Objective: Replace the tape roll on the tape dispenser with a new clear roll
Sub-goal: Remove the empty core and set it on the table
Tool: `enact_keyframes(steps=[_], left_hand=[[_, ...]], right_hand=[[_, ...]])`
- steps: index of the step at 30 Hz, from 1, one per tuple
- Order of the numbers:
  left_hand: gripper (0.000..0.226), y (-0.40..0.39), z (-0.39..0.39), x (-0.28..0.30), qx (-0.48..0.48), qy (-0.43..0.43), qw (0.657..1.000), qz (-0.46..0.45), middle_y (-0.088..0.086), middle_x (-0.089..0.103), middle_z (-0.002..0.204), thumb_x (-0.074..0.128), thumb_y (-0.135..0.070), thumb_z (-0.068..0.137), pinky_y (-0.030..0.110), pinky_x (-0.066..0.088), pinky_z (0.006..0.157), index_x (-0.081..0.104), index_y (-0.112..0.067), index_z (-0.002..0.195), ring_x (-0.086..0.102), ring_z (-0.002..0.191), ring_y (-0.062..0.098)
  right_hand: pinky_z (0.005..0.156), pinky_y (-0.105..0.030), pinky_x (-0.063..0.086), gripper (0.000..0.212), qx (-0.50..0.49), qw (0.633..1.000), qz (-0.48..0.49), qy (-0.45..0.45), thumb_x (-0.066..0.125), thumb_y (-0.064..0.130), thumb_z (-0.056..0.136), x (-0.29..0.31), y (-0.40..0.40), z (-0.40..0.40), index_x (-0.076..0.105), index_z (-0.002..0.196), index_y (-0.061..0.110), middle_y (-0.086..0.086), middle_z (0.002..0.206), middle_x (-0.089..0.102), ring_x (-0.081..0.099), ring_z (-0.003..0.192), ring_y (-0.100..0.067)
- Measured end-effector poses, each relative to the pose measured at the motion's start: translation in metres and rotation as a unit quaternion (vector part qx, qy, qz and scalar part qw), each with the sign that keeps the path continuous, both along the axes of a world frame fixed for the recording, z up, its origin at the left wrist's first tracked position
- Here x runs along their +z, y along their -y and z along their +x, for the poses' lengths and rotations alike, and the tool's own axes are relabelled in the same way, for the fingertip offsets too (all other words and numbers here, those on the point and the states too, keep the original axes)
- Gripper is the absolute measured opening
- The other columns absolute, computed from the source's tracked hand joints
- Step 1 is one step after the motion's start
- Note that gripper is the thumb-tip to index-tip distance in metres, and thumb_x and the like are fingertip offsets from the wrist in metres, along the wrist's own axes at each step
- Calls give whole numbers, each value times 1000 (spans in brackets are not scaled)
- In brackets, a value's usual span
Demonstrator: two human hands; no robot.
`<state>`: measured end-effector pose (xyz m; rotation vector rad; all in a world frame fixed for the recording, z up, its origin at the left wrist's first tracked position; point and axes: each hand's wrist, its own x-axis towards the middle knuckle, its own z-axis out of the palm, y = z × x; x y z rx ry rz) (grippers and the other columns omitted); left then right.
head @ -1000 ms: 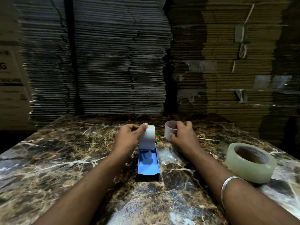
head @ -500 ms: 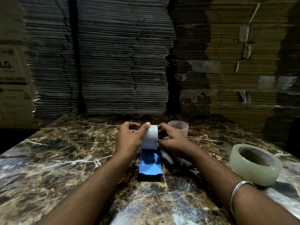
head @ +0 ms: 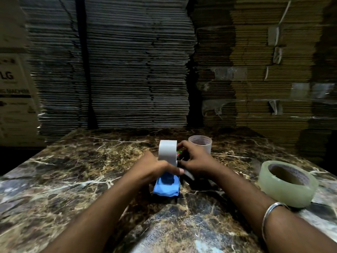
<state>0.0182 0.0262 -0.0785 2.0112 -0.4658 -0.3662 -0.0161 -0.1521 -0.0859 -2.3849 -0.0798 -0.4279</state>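
Observation:
A blue tape dispenser [head: 166,188] stands on the marble table [head: 73,179] at the centre, its handle pointing at me. A whitish tape roll [head: 167,151] sits upright on its far end. My left hand [head: 155,168] grips the dispenser just below that roll, on the left side. My right hand [head: 195,158] holds the roll and dispenser from the right, fingers curled at the roll's side. A full clear tape roll [head: 287,182] lies flat at the right. An empty roll core [head: 200,144] stands behind my right hand.
Tall stacks of flattened cardboard [head: 136,61] rise along the table's far edge. A printed carton [head: 14,97] stands at the left. A metal bangle [head: 271,214] circles my right wrist. The table's left edge drops into darkness.
My right hand left the empty core and came over to the roll on the dispenser. My left hand slid from the roll's top down to the dispenser body.

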Motion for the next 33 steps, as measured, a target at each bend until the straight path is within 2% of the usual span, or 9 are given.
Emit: enact_keyframes(steps=[4, 8, 10, 13, 16, 18, 21, 27, 33], left_hand=[[111, 6, -3, -12, 45, 74, 991, 100, -5, 72, 94, 88, -62, 11, 36, 58, 74, 56, -19, 108, 69, 86, 16], [75, -1, -15, 0, 57, 110, 976, 179, -5, 57, 93, 86, -38, 41, 30, 48, 65, 43, -22, 101, 56, 83, 13], [69, -4, -13, 3, 44, 123, 973, 190, -5, 56, 93, 82, -35, 45, 30, 46, 61, 42, -23, 100, 55, 82, 13], [73, -9, -7, 3, 30, 130, 972, 192, -4, 62, 103, 74, -38, 36, 37, 54, 77, 46, -24, 103, 59, 89, 16], [82, -12, 1, 1, 12, 135, 974, 182, -7, 63, 109, 69, -41, 31, 40, 54, 83, 50, -24, 109, 61, 94, 15], [83, -14, 6, -1, 11, 140, 974, 177, -10, 63, 110, 65, -43, 28, 40, 53, 86, 50, -26, 108, 61, 96, 13], [77, -18, 10, -3, 17, 146, 976, 159, -11, 66, 106, 62, -43, 31, 39, 54, 85, 51, -29, 106, 64, 95, 13], [70, -28, 11, 1, 11, 172, 974, 147, -2, 67, 104, 72, -35, 44, 36, 56, 82, 58, -24, 112, 64, 93, 17], [72, -31, 15, 1, -7, 163, 979, 124, -3, 67, 110, 77, -30, 47, 25, 52, 81, 61, -23, 117, 63, 99, 13]], right_hand=[[80, -41, 56, 35, -23, 1000, 3, -1, 70, 13, 74, 0, 1, 0, 58, 107, 17, -3, 93, 70, 66, 86, -19], [74, -33, 56, 40, -4, 998, 53, -26, 73, 7, 70, 6, 1, -7, 57, 105, 17, 3, 89, 65, 66, 83, -16], [72, -34, 58, 47, 18, 995, 80, -51, 72, 0, 70, 8, 1, -10, 55, 111, 14, -2, 96, 65, 68, 84, -21], [84, -47, 58, 57, 36, 992, 94, -78, 73, -3, 67, 9, 3, -10, 53, 117, 14, -12, 110, 66, 68, 100, -30], [86, -52, 57, 66, 55, 987, 107, -103, 71, 1, 62, 8, 5, -9, 49, 122, 13, -17, 115, 64, 67, 103, -34], [84, -47, 57, 66, 62, 987, 96, -110, 71, -3, 65, 7, 8, -7, 47, 124, 14, -17, 117, 63, 67, 100, -29], [77, -29, 57, 68, 58, 988, 85, -116, 73, -7, 67, 7, 12, -7, 48, 125, 17, -10, 117, 64, 65, 93, -14], [93, -36, 56, 69, 39, 985, 109, -132, 82, -2, 61, 8, 15, -9, 55, 121, 17, -5, 114, 70, 68, 103, -15], [82, -21, 57, 66, 38, 983, 116, -137, 82, -8, 62, 13, 16, -14, 59, 121, 8, -6, 109, 72, 70, 98, -13]])
